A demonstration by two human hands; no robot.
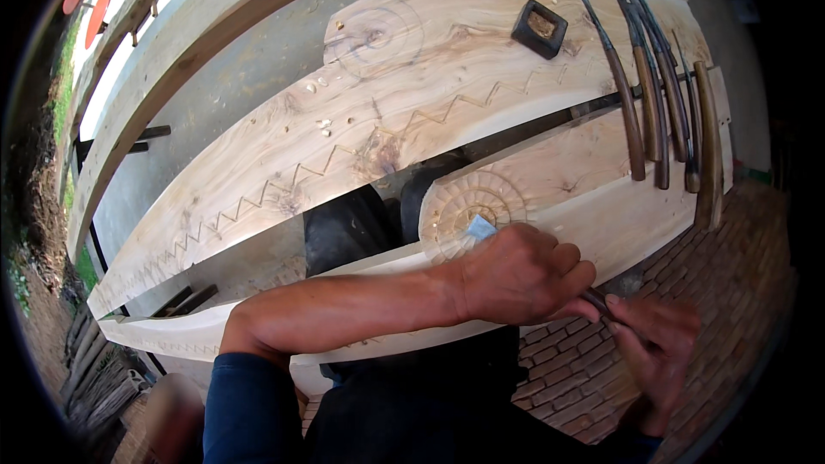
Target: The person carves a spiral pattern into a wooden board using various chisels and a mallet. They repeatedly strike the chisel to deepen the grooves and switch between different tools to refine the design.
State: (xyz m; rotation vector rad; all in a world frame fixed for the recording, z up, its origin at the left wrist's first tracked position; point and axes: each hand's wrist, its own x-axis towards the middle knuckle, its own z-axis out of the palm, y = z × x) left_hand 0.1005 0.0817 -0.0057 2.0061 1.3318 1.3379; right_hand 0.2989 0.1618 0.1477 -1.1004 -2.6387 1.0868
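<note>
My left hand (520, 271) is closed low over the near carved board (584, 159), its forearm crossing the board from the left. It grips a chisel (593, 296) whose dark handle runs out to the right. My right hand (657, 339), slightly blurred, is wrapped round the handle's end past the board's near edge. A flat, pale blue piece (481, 226) shows beyond my left knuckles, in line with the handle; it looks like the blade, though its edge is hidden. It lies over a round carved pattern (455, 198) of rings and notches at the board's squared end.
A longer board (284, 133) with a carved zigzag lies beyond, scattered with chips. A small dark square box (540, 28) stands on it. Several wooden-handled chisels (649, 90) lie across both boards at right. A curved beam (163, 77) arches at left; brick paving (559, 374) lies below.
</note>
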